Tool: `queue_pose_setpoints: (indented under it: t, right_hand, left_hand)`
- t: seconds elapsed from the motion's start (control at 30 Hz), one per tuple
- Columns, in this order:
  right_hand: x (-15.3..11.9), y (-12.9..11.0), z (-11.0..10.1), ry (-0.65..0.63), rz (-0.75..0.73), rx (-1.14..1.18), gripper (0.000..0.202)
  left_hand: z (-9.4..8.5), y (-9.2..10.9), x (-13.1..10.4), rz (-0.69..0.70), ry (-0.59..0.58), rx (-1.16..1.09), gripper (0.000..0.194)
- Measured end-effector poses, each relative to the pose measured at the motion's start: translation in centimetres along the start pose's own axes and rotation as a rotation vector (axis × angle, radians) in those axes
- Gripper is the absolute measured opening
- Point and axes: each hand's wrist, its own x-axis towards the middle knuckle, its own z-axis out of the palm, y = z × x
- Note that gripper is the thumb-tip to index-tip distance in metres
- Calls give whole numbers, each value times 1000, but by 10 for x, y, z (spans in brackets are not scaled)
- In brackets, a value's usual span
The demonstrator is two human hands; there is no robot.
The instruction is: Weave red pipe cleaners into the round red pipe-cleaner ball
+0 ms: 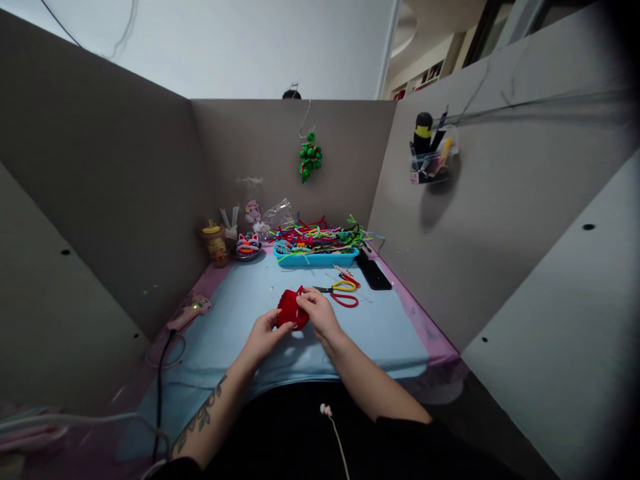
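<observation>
A small red craft piece (291,309), fuzzy like bent pipe cleaners, is held up between my two hands over the mat. My left hand (267,333) grips its left and lower edge, with the thumb across the front. At its upper right, my right hand (320,312) pinches it between thumb and fingers, near a short red strand standing up at the top. Parts of the piece are hidden behind my fingers. Just beyond my right hand lie scissors (345,293) with one yellow and one red handle.
A blue tray (317,259) heaped with colourful pipe cleaners stands at the back. Right of it lies a black phone (375,274). A pink glue gun (193,310) with a black cord rests at left. A bowl (255,253) holds a colourful craft figure. Grey partitions (240,140) enclose the table.
</observation>
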Motion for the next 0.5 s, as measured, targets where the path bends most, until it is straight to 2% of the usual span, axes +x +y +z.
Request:
queue_pose_setpoints:
  t: [0.23,0.5]
  right_hand:
    - [5,-5,-1,-2,4,18,26]
    - [6,-2,-3,13,-6,15,23]
  left_hand:
    - [2,1,-1,-11,-3,-101,38]
    - [6,-2,0,18,81,-87,45]
